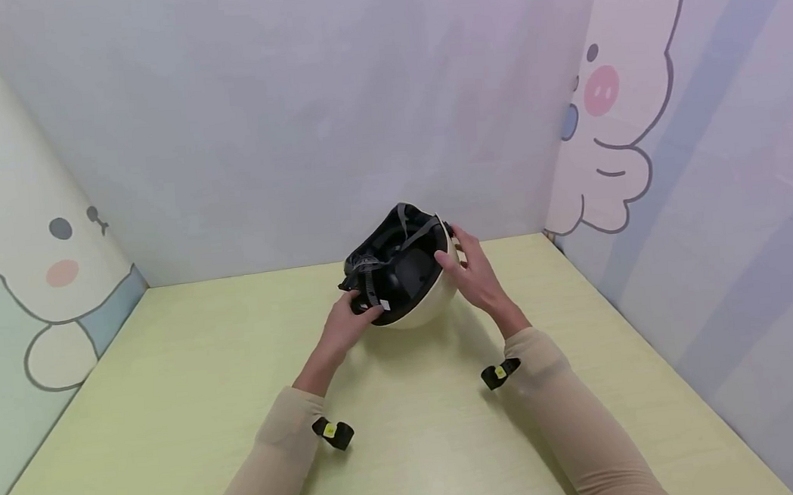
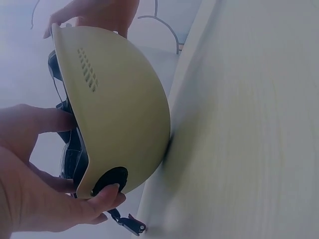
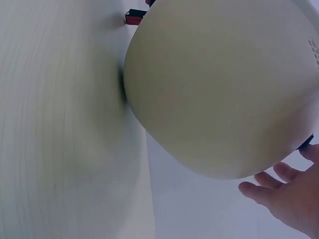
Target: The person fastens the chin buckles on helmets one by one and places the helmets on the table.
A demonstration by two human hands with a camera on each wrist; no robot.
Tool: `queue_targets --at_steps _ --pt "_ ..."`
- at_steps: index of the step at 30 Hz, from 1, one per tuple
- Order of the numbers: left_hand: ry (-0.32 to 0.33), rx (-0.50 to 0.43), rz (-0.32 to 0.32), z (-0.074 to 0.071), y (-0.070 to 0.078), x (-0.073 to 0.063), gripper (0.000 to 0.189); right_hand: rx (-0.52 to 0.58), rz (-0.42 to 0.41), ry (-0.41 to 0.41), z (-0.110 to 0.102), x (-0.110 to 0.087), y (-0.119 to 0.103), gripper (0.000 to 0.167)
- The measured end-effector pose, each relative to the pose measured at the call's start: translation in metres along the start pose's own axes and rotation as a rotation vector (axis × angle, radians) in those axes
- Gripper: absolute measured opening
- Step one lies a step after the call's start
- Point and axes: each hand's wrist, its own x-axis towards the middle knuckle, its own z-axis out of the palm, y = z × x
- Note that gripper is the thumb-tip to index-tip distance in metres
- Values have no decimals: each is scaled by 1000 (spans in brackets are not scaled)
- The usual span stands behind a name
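A cream helmet [image 1: 427, 310] lies tilted on the table with its opening toward me, and its black lining [image 1: 412, 273] and grey straps show. The left hand [image 1: 346, 322] grips the rim at the lower left. In the left wrist view, fingers of the left hand [image 2: 45, 194] lie on both sides of the edge, by a round black disc [image 2: 110, 180]. The right hand [image 1: 476, 273] holds the opposite edge, thumb at the rim and fingers behind the shell. In the right wrist view, the rounded shell hides part of the right hand [image 3: 294, 196].
A pale yellow-green table [image 1: 175, 412] extends around the helmet. Behind it stands a plain light wall [image 1: 294, 132], with cartoon-printed panels at both sides. A black strap buckle [image 2: 132, 225] hangs below the helmet's rim. Each sleeve carries a small black wrist device [image 1: 333, 433].
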Motion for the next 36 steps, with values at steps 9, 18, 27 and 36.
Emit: queue_targets --at_steps 9,18,27,36 --pt "-2 2 -4 3 -2 0 76 78 32 15 -1 -2 -2 74" --pt "38 -53 17 -2 1 1 78 18 10 23 1 -2 -1 76" --pt "18 -135 -6 -7 2 0 87 -50 -8 -12 0 -2 1 76" --pt "37 -139 7 -10 4 1 92 -30 43 -49 -1 -3 1 68"
